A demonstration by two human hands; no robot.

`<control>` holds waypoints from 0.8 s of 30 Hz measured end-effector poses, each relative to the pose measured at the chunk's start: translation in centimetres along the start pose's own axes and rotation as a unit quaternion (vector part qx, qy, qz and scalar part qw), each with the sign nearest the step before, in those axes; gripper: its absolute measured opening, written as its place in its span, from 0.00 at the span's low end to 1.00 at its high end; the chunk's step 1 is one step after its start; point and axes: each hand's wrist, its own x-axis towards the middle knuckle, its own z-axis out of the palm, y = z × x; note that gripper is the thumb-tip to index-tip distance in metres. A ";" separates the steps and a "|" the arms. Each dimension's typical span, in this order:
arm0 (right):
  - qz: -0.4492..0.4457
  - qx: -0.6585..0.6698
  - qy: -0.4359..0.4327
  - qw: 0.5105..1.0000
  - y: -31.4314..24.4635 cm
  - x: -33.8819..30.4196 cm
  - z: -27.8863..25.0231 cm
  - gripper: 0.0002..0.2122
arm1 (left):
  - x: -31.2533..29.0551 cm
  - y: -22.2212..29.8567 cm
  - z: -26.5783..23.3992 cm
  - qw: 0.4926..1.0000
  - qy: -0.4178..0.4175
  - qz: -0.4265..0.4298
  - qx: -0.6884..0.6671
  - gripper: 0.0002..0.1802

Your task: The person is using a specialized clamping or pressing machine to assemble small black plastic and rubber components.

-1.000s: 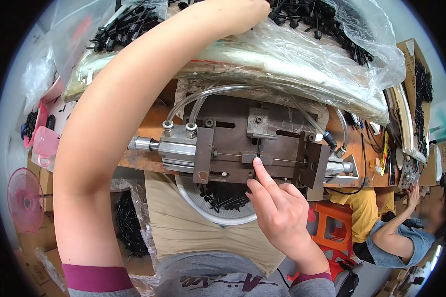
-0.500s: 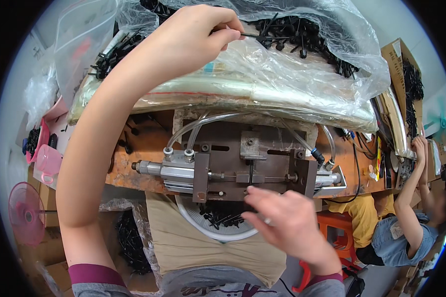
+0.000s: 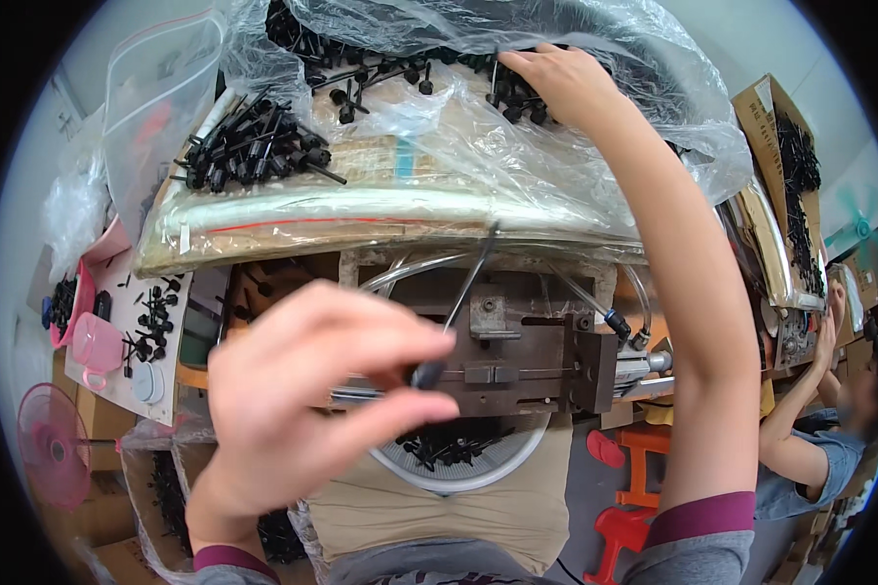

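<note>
My left hand [image 3: 332, 390], blurred, is raised in front of the clamp fixture. Its thumb and fingers pinch the black knobbed end of a thin black rod [image 3: 472, 276], which tilts up and away. Stretched to the far side, my right hand [image 3: 566, 83] reaches into a heap of similar knobbed rods [image 3: 346, 102] on clear plastic. One upright rod [image 3: 496, 83] touches its fingertips; whether they grip it is hidden. The dark metal clamp fixture [image 3: 517, 331] has small jaws [image 3: 491, 374] with nothing seen between them.
A white basket [image 3: 458, 482] holding black rods sits on my lap beneath the fixture. Clear air hoses [image 3: 419, 265] run behind it. More rods [image 3: 254, 146] lie at the far left. Pink cup [image 3: 98, 346] at left; another person [image 3: 810, 448] works at right beside orange stools [image 3: 644, 458].
My left hand has come back from the far heap to before the fixture, bringing a black rod. My right hand has left the fixture's front and gone up to the heap.
</note>
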 end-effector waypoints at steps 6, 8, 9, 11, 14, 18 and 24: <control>-0.002 0.028 -0.119 0.992 -2.1 3.5 -0.5 0.36 | -3.3 0.7 2.6 1.000 -0.001 -0.004 0.012 0.22; -0.021 0.090 -0.071 0.993 -1.4 2.6 -1.0 0.25 | -3.8 0.4 3.3 1.000 -0.012 -0.013 -0.015 0.21; -0.024 0.115 -0.081 0.990 -0.8 2.1 -1.4 0.22 | -4.2 0.1 3.6 1.000 -0.005 -0.008 -0.015 0.21; -0.061 0.198 -0.061 0.977 -0.1 0.2 -2.4 0.14 | -4.7 -0.5 4.3 1.000 -0.005 -0.013 -0.027 0.20; -0.093 0.234 -0.091 0.964 -0.8 -1.8 -4.3 0.11 | -6.2 -0.6 5.3 0.997 -0.013 -0.044 -0.056 0.20; -0.075 0.312 -0.130 0.938 -1.7 -3.9 -6.7 0.11 | -7.6 -0.4 7.6 0.997 -0.023 -0.050 -0.049 0.19; 0.019 0.371 -0.134 0.919 -2.1 -6.1 -8.0 0.11 | -8.0 -0.7 10.7 0.995 -0.019 0.019 0.100 0.15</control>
